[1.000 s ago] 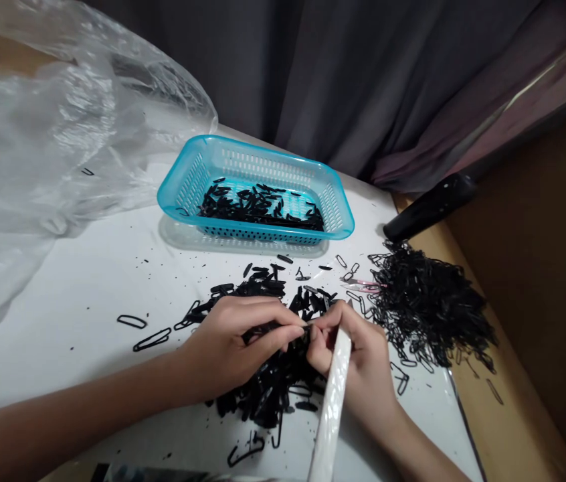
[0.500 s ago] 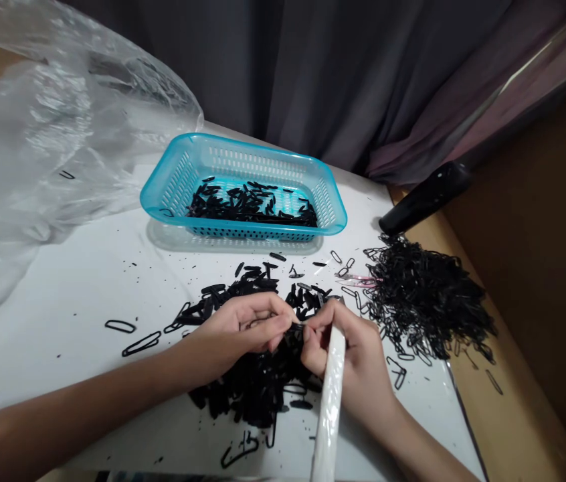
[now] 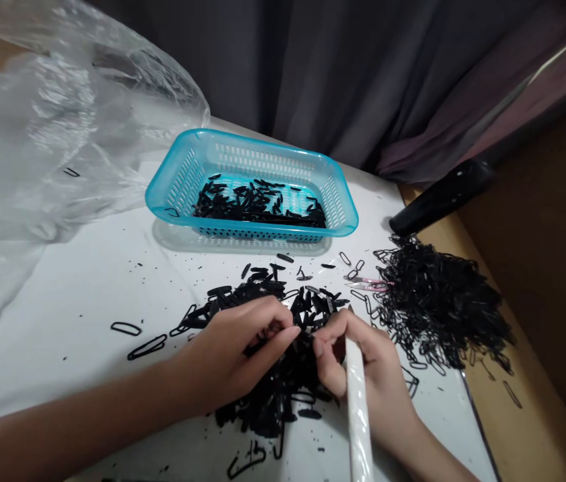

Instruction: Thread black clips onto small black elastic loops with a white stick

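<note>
My left hand is closed, thumb and curled fingers pinched at a small black plastic piece; more dark bits show inside its palm. Opposite, the thumb and forefinger of my right hand meet close to the same piece. A white stick wrapped in clear film runs through my right hand, its tip hidden among the fingers. Both hands are over a pile of flat, elongated black pieces, partly covering it.
Behind the pile stands a blue perforated basket holding similar black pieces. To the right lie a heap of thin black loops, pink-handled snips and a black cylindrical object. Clear plastic sheeting covers the left. Loose loops lie leftward.
The view has shifted slightly, moving most things rightward. My fingertips have drawn a little apart, and the left hand has turned, its thumb more extended. The white stick has moved along with my right hand.
</note>
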### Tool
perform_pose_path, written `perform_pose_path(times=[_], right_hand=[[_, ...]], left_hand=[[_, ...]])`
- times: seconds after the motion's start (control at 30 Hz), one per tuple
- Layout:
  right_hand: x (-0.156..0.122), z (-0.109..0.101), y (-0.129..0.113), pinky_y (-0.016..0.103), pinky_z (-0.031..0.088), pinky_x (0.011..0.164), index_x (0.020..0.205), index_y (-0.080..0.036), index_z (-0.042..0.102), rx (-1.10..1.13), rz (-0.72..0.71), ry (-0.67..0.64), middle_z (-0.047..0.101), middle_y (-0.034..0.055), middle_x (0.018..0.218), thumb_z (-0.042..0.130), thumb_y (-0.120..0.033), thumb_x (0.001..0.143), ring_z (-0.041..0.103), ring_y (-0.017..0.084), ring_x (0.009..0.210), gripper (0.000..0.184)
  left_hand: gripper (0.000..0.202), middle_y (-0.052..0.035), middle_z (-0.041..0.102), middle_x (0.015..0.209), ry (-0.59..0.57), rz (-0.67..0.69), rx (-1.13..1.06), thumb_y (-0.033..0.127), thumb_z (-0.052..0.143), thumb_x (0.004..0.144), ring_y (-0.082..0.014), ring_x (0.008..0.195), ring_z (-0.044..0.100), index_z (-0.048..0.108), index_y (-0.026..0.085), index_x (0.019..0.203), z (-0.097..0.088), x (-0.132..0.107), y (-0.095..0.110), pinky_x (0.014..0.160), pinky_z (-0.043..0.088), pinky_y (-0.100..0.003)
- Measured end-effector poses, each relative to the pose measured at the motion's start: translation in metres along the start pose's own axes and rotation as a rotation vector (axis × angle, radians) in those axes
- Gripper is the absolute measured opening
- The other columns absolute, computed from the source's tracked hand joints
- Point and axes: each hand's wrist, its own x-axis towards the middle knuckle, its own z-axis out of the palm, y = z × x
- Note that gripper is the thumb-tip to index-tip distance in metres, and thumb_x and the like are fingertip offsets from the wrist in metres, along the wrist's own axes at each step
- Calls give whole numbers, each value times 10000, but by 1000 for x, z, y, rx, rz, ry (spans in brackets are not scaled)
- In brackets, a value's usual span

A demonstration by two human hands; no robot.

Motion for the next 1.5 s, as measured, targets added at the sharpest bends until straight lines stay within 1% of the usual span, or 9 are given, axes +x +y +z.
perform_pose_path(times=[0.13, 0.43, 0.53, 0.8, 0.9, 1.03, 1.27, 1.37, 1.5], right_hand=[[0, 0, 0, 199, 320, 474, 724, -204, 566, -7, 11, -47, 481, -79, 569, 608, -166, 831, 407, 79, 494, 121], [2, -5, 2, 210, 358, 457, 768, -212, 605, -3, 5, 9, 509, -57, 577, 607, -263, 892, 436, 99, 482, 134], [1, -1, 4, 212, 393, 494, 814, -219, 610, -70, -96, 20, 553, -53, 620, 616, -222, 897, 497, 104, 521, 84], [-3, 9, 8, 243, 470, 604, 918, -232, 660, -126, -147, 11, 682, -13, 768, 610, -242, 927, 615, 136, 664, 52], [0, 3, 12, 240, 476, 566, 1086, -275, 669, -64, -164, 151, 694, -6, 782, 484, -365, 1008, 617, 135, 646, 220], [0, -11, 12, 229, 438, 514, 1118, -323, 700, -118, -172, 219, 575, -8, 697, 245, -481, 1058, 563, 128, 610, 486], [-3, -13, 1, 237, 520, 617, 1008, -273, 615, -8, -82, 327, 708, -13, 752, 560, -326, 979, 661, 138, 677, 82], [-2, -10, -1, 251, 541, 616, 837, -243, 676, -33, -63, 273, 765, 8, 749, 673, -296, 895, 709, 162, 670, 78], [0, -12, -2, 268, 551, 593, 841, -266, 771, -108, -85, 172, 791, 8, 787, 758, -279, 820, 735, 180, 668, 27]], left_hand=[[105, 32, 567, 757, -83, 54, 4, 242, 486, 936, -120, 671, 520, 550, 213, 858, -1, -2, 2, 642, 411, -230], [205, 45, 531, 670, -108, -408, -440, 389, 667, 822, -118, 602, 459, 693, 212, 922, -6, 10, 9, 560, 373, -229], [201, 5, 621, 756, -82, -417, -568, 388, 694, 799, -145, 716, 523, 722, 190, 816, -5, 12, 3, 641, 416, -241], [230, 12, 575, 734, -55, -424, -605, 400, 709, 780, -141, 703, 501, 677, 173, 803, -2, 11, 0, 644, 411, -253], [224, -2, 631, 801, 2, -408, -613, 395, 702, 788, -162, 787, 568, 644, 179, 790, -2, 12, 2, 714, 455, -264], [212, -16, 729, 824, -92, -440, -630, 393, 642, 867, -169, 836, 644, 654, 187, 818, -4, 15, 3, 816, 491, -285], [360, -63, 762, 961, -154, -505, -653, 399, 788, 730, -217, 949, 699, 698, 152, 977, 0, 16, -9, 871, 514, -310], [306, -65, 764, 946, -166, -482, -623, 395, 758, 757, -211, 926, 698, 708, 146, 928, 0, 15, -11, 806, 513, -283], [233, -23, 747, 807, -198, -483, -593, 363, 738, 780, -161, 767, 666, 714, 146, 863, -2, 14, -8, 677, 467, -237]])
